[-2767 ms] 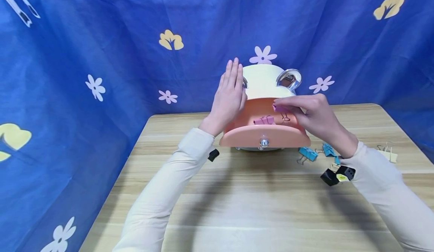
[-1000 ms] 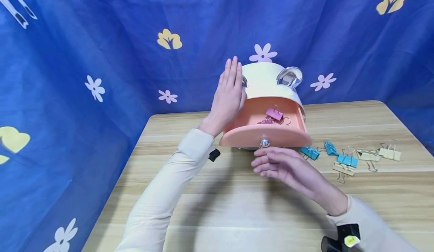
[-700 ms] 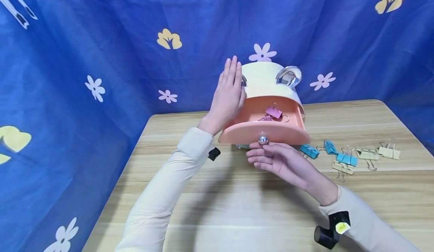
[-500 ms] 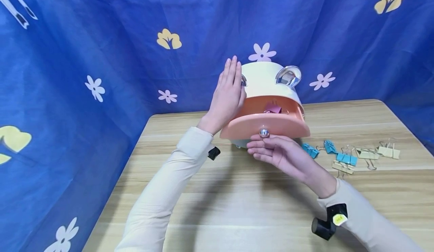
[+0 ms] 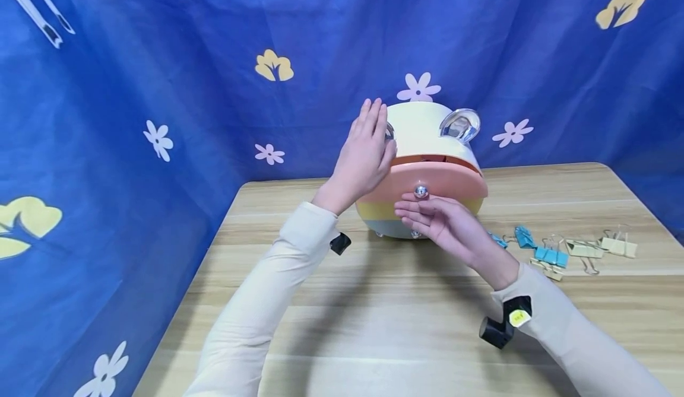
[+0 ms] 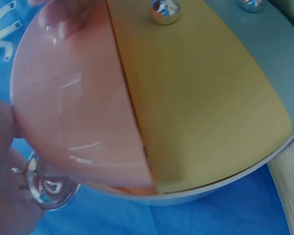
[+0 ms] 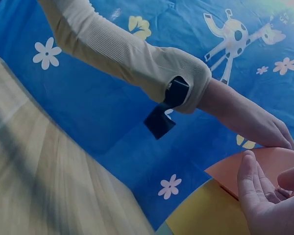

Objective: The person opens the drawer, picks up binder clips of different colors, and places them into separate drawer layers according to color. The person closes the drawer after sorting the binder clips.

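A small rounded drawer box (image 5: pixel 419 127) with a white top and silver ear-shaped loops stands on the table. Its pink top drawer (image 5: pixel 438 177) is pushed nearly all the way in, leaving a narrow gap above its front; the clips inside are almost wholly hidden. My left hand (image 5: pixel 360 159) rests against the box's left side, fingers straight and together. At the drawer front, my right hand (image 5: pixel 446 222) has its relaxed fingers just under the silver knob (image 5: pixel 421 191). In the left wrist view, right-hand fingertips (image 6: pixel 63 19) touch the pink front. The yellow drawer (image 6: pixel 196 98) below is shut.
Several blue binder clips (image 5: pixel 551 257) and cream binder clips (image 5: pixel 618 246) lie on the wooden table (image 5: pixel 363 332) right of the box. A blue patterned curtain (image 5: pixel 320 23) hangs close behind and at the left. Each wrist carries a small black camera (image 5: pixel 497 332).
My right hand let a pink binder clip go into the drawer, then moved down to the knob. The pink drawer slid inward, covering the clips. My left hand stayed at the box's side.
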`<state>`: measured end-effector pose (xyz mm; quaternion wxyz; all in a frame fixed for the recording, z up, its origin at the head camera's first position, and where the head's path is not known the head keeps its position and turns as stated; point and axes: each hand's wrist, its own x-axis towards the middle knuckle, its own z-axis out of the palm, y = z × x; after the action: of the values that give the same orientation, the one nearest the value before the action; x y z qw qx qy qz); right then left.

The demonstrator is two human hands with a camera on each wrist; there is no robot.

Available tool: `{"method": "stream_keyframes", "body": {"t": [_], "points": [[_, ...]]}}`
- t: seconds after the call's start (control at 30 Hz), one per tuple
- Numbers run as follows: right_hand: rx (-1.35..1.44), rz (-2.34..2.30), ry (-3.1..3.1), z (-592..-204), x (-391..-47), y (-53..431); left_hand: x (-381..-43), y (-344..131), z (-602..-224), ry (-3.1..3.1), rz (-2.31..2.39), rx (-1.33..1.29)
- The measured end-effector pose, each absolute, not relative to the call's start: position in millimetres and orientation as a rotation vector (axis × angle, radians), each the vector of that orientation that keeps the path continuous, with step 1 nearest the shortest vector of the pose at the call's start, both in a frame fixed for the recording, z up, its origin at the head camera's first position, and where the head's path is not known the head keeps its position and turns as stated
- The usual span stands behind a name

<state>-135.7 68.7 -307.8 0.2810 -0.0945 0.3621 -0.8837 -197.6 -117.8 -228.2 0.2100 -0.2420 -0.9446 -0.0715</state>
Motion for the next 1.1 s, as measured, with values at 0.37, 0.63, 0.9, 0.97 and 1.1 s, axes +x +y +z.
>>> {"method": "stream_keyframes", "body": {"t": [0.37, 0.63, 0.9, 0.97, 1.1], "points": [[-0.288, -2.377, 0.975, -329, -148, 64, -207, -114, -246, -2.498, -0.152, -0.644], [-0.099, -2.291, 0.842, -376, -138, 55, -214, -115, -253, -2.355, -0.174, -0.671], [-0.097, -2.375, 0.668, -376, -157, 57, -217, -114, -256, -2.315, -0.187, -0.678], [-0.089, -2.373, 0.636, -375, -160, 58, -218, -114, -256, -2.306, -0.192, -0.679], [-0.049, -2.377, 0.642, -374, -162, 57, -218, -115, -257, -2.312, -0.194, -0.681]]}}
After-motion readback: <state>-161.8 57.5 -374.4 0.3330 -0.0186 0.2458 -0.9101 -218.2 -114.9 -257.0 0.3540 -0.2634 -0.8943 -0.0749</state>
